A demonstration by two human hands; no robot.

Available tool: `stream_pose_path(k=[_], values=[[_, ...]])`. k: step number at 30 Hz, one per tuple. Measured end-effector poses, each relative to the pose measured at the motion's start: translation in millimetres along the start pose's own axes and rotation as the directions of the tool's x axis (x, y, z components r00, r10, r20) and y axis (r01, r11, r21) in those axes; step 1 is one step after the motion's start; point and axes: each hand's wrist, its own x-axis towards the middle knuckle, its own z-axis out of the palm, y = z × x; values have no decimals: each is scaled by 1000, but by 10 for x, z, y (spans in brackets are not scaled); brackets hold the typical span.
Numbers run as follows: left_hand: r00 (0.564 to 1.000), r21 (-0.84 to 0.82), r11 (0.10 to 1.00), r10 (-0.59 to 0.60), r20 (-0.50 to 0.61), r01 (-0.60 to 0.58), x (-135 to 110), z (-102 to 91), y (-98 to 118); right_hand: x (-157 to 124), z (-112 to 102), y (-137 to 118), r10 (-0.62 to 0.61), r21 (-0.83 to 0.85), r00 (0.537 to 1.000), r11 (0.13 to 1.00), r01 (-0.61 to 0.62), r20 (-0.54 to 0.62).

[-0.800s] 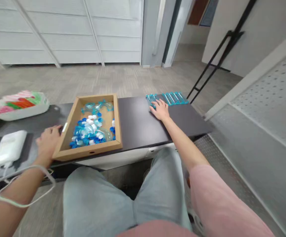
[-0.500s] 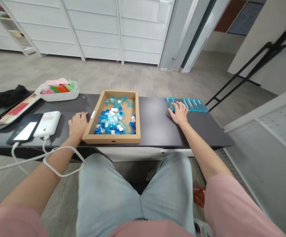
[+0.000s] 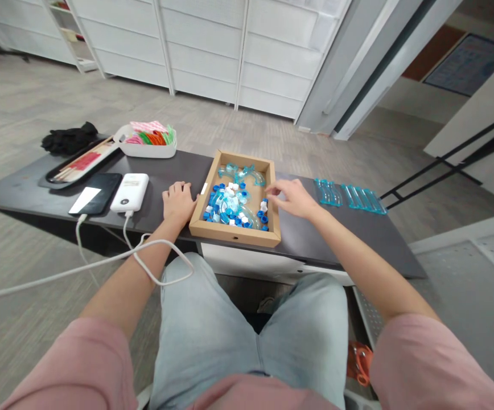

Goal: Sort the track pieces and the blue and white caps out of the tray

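A shallow cardboard box (image 3: pixel 235 232) sits on the dark table. Inside are many small blue and white cap-like pieces (image 3: pixel 232 196) and clear curved plastic pieces (image 3: pixel 253 177) with light-blue ends. My left hand (image 3: pixel 178 202) lies on the tabletop by the box's left wall, fingers spread, holding nothing. Over the right wall hovers my right hand (image 3: pixel 293 196), its fingers apart and pointing into the box; I see nothing in them. To its right, clear blue-ended plastic pieces lie side by side in two groups, a nearer group (image 3: pixel 329 192) and a farther group (image 3: pixel 364 199).
Left on the table (image 3: pixel 174 165) are a white power bank (image 3: pixel 131 192), a phone (image 3: pixel 95 195), a black tray of sticks (image 3: pixel 80 165), a white basket (image 3: pixel 151 150) and black cloth (image 3: pixel 70 138). A white cable (image 3: pixel 102 262) crosses my left forearm.
My right hand has moved left from the row of clear pieces to the box's right wall. My left hand stays beside the box. The whole view has shifted and tilted.
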Motion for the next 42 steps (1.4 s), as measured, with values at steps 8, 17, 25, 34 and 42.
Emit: stream_pose_path(k=[8, 17, 25, 34, 42], values=[[1000, -24, 1000, 3, -16, -3, -27, -28, 33, 168, 384, -845, -17, -166, 934, 983, 81, 356], [1000, -23, 1000, 9, -20, -10, 3, 25, -10, 103, 195, -850, 126, -122, 933, 988, -90, 337], [1000, -21, 1000, 15, 0, -15, -20, -32, 2, 165, 306, -852, 204, -76, 938, 979, -190, 279], [999, -36, 999, 32, 7, -32, -14, -45, -40, -94, 235, -560, 23, 222, 994, 975, 3, -110], [1000, 4, 1000, 20, 23, -20, -6, -33, -30, -660, 218, -237, 54, 166, 980, 986, -22, -192]])
